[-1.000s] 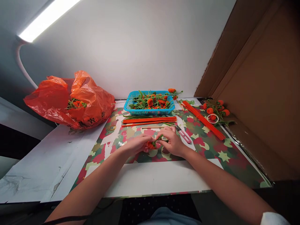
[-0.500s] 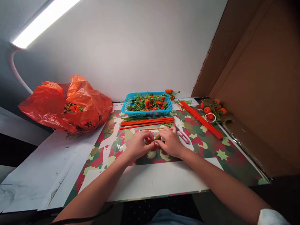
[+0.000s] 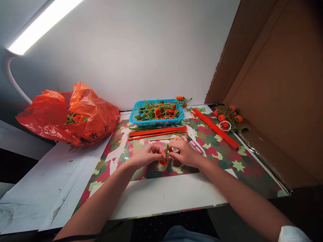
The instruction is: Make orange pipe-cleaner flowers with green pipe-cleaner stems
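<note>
Between my two hands is a small orange pipe-cleaner flower point(image 3: 163, 162), its head hanging down and its short green stem point(image 3: 167, 150) pointing up. My left hand point(image 3: 148, 155) pinches it from the left, thumb and forefinger together near the stem's base. From the other side my right hand point(image 3: 182, 152) closes its fingertips on the green stem. A pink utility knife point(image 3: 196, 146) lies just beyond my right hand. Behind the fingers rests a thin wooden stick point(image 3: 161, 139). Bundled orange pipe cleaners point(image 3: 157, 131) lie past it, with some green ones alongside.
A blue basket point(image 3: 156, 123) of orange flowers and green stems stands at the back. To the left sits an orange plastic bag point(image 3: 101, 116) with more flowers. Another orange bundle point(image 3: 217, 129), a white ring point(image 3: 225, 126) and several flowers lie right, beside a cardboard wall point(image 3: 275, 94).
The flower has turned so its orange head shows below my fingers and the green stem stands up. My left hand has shifted slightly left and flattened; the view has moved a little.
</note>
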A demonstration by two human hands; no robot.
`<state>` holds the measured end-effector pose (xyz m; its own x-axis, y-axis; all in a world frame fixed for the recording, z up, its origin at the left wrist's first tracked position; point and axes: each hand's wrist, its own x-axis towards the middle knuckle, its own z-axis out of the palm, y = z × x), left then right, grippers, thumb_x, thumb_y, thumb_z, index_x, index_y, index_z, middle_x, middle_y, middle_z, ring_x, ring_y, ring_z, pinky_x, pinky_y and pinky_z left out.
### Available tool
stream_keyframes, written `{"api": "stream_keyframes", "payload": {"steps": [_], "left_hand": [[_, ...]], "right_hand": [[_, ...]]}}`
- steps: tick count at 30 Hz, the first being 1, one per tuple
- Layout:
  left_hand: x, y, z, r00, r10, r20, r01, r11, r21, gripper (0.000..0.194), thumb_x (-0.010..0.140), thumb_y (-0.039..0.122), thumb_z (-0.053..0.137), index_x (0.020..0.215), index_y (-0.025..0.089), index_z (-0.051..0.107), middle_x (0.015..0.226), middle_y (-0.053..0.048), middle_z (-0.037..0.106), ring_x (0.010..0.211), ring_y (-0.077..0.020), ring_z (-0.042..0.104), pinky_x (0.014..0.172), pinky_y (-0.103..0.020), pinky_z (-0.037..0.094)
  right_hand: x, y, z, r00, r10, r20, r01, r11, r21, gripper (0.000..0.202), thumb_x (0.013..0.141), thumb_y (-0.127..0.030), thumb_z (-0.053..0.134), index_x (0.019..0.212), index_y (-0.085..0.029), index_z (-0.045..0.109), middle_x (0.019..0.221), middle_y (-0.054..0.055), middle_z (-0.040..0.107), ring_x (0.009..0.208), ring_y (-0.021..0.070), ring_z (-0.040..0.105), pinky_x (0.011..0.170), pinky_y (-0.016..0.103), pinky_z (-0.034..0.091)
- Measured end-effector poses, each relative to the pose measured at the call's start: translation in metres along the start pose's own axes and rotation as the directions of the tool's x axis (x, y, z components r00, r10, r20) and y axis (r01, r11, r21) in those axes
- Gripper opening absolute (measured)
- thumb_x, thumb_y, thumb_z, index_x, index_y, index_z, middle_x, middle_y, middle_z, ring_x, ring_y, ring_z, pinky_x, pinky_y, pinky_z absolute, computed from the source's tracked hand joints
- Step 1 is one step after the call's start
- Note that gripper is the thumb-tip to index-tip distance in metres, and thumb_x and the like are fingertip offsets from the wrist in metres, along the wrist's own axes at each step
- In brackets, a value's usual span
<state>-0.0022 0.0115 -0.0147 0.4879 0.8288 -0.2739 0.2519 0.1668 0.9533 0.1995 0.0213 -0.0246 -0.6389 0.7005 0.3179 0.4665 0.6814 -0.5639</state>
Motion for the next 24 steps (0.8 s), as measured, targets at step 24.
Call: {"api": "stream_keyframes", "payload": {"steps": [24], "left_hand": [[0.0,0.003,0.014,0.944,0.172,-0.283,-0.101,0.964,0.248,0.033,0.079,0.045,0.058,0.072,0.013,0.064,0.071,-0.003,0.062,0.065,-0.0147,0.056,0.059,-0.025,0.046]], "right_hand": [[0.001,-0.012,0.007,0.966,0.2,-0.163,-0.203,0.979,0.0,0.011,0.077,-0.009,0.058,0.07,-0.018,0.061,0.079,-0.001,0.069,0.09,0.019,0.052,0.082,0.037,0.023]]}}
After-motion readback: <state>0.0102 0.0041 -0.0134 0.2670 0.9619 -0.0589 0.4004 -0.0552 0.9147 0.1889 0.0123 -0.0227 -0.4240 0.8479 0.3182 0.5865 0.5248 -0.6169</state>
